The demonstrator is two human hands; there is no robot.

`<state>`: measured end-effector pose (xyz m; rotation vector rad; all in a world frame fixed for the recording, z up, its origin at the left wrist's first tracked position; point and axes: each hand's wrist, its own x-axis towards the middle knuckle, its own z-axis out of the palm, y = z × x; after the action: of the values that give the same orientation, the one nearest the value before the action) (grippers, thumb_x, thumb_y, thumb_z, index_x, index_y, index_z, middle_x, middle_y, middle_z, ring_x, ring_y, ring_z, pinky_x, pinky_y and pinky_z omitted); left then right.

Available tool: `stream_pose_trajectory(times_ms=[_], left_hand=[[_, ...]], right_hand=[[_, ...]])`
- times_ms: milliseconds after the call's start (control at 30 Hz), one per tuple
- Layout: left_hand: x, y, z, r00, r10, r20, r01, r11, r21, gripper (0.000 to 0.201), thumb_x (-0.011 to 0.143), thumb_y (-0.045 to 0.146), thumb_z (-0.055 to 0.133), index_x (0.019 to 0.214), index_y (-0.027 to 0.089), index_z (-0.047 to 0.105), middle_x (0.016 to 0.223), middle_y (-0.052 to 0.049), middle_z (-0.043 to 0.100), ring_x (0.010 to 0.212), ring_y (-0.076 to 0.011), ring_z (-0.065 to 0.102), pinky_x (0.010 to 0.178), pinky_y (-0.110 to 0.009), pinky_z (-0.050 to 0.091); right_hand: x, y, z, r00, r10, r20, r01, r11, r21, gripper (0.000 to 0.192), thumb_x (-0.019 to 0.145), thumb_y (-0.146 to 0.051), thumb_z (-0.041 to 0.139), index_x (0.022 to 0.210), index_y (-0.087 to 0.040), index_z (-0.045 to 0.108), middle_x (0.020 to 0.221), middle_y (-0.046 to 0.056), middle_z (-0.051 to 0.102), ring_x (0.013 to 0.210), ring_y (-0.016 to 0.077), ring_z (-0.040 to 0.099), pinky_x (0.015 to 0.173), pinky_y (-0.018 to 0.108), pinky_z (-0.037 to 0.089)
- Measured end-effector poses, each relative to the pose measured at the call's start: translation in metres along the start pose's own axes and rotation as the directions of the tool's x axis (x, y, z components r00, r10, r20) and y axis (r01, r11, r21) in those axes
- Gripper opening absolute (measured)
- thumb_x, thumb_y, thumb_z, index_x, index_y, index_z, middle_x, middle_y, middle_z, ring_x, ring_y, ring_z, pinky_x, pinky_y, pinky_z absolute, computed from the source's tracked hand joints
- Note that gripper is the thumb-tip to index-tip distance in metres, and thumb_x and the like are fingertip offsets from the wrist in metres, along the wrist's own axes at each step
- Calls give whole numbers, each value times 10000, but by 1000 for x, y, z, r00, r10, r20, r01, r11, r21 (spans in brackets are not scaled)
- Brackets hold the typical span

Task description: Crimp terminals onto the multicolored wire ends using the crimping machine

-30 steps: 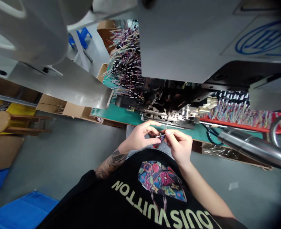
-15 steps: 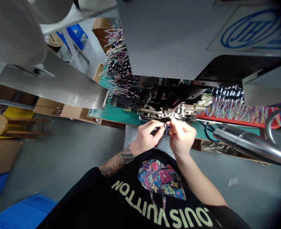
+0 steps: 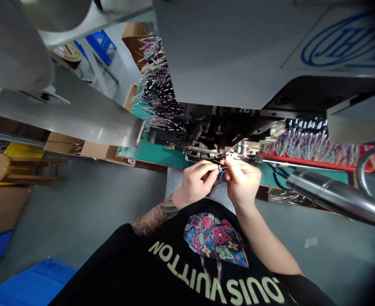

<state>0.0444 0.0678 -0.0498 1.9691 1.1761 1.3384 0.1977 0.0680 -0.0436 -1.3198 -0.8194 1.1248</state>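
Note:
Both hands meet at the front of a grey machine's metal working parts (image 3: 238,149). My left hand (image 3: 197,182) is closed, its thumb and forefinger pinching a small dark cable end (image 3: 220,168) with a light edge. Thin wires (image 3: 222,174), one of them blue-violet, hang from it between the hands. My right hand (image 3: 244,183) is closed too, its thumb and forefinger pinched on a thin wire right beneath the machine's working parts. Fingers cover most of the cable, and its far end cannot be made out.
The grey machine head (image 3: 219,55) looms above the hands. Bundles of multicoloured wires (image 3: 157,85) lie behind left; more fill a red tray (image 3: 321,159) at right. A metal tube (image 3: 330,191) and dark-handled tool (image 3: 279,176) are at right. The green bench (image 3: 155,154) runs beneath.
The right fingertips have shifted slightly left and up toward the machine's working parts. My left hand stays almost in place, still pinching the cable. The camera view has moved a little.

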Motion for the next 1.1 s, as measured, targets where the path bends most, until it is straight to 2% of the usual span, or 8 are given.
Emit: stream_pose_trajectory(times_ms=[133, 200, 267, 400, 633, 800, 967, 1100], left_hand=[[1, -3, -7, 994, -93, 59, 101, 985, -137, 103, 1100, 198, 724, 1037, 185, 804, 959, -63, 857, 846, -178, 812, 787, -309, 664], [1, -2, -11, 979, -167, 118, 187, 966, -180, 116, 1096, 227, 731, 1017, 184, 805, 916, -50, 845, 797, -171, 790, 749, -297, 643], [2, 0, -15, 969, -198, 147, 224, 957, -186, 127, 1093, 242, 732, 1000, 188, 799, 880, -38, 824, 758, -162, 759, 717, -289, 614], [3, 5, -16, 985, -120, 122, 138, 979, -152, 130, 1100, 224, 716, 984, 195, 766, 865, -29, 786, 722, -145, 699, 682, -289, 564], [4, 5, -10, 998, -17, 68, 23, 996, -83, 166, 1126, 181, 667, 970, 205, 718, 912, -43, 789, 813, -159, 750, 737, -298, 598], [3, 4, -10, 998, -22, 57, 24, 999, -33, 154, 1131, 190, 669, 988, 210, 723, 919, -40, 791, 797, -155, 741, 727, -301, 601], [2, 0, -12, 998, 36, 61, -37, 999, 9, 143, 1141, 164, 650, 1056, 210, 756, 992, -59, 823, 922, -180, 800, 823, -320, 670], [5, -1, -17, 993, 91, 76, -90, 996, -17, 142, 1136, 169, 659, 1080, 233, 773, 1023, -65, 830, 937, -205, 810, 823, -359, 684]], right_hand=[[-2, -2, -3, 995, 29, 91, -29, 1000, -3, 385, 974, -537, 866, 786, -200, 861, 541, -14, 603, 486, 112, 453, 508, 285, 381], [-6, -6, -2, 998, -10, 69, 13, 999, -43, 339, 962, -522, 863, 851, -203, 899, 541, -16, 612, 479, 116, 472, 498, 281, 397], [-10, -10, 0, 996, -90, -5, 88, 989, -115, 293, 946, -488, 858, 894, -206, 917, 548, -16, 624, 483, 125, 501, 500, 284, 428], [-14, -11, 4, 975, -186, -119, 159, 966, -203, 308, 953, -462, 826, 792, -203, 872, 557, -3, 631, 494, 135, 533, 505, 294, 446], [-3, 1, -3, 997, -66, -31, 63, 996, -70, 420, 1012, -475, 824, 691, -208, 779, 569, -3, 612, 522, 129, 511, 549, 300, 436], [-2, -1, 2, 997, -59, -51, 57, 998, -40, 426, 989, -467, 863, 664, -208, 768, 560, -5, 603, 531, 125, 496, 550, 297, 413], [-3, -3, 3, 995, -79, -62, 74, 994, -76, 398, 990, -458, 858, 691, -200, 808, 564, 4, 624, 538, 131, 528, 559, 305, 454], [-1, -3, -4, 998, -34, 50, 38, 996, -81, 345, 983, -457, 874, 752, -201, 854, 529, -13, 598, 501, 124, 512, 523, 294, 429]])
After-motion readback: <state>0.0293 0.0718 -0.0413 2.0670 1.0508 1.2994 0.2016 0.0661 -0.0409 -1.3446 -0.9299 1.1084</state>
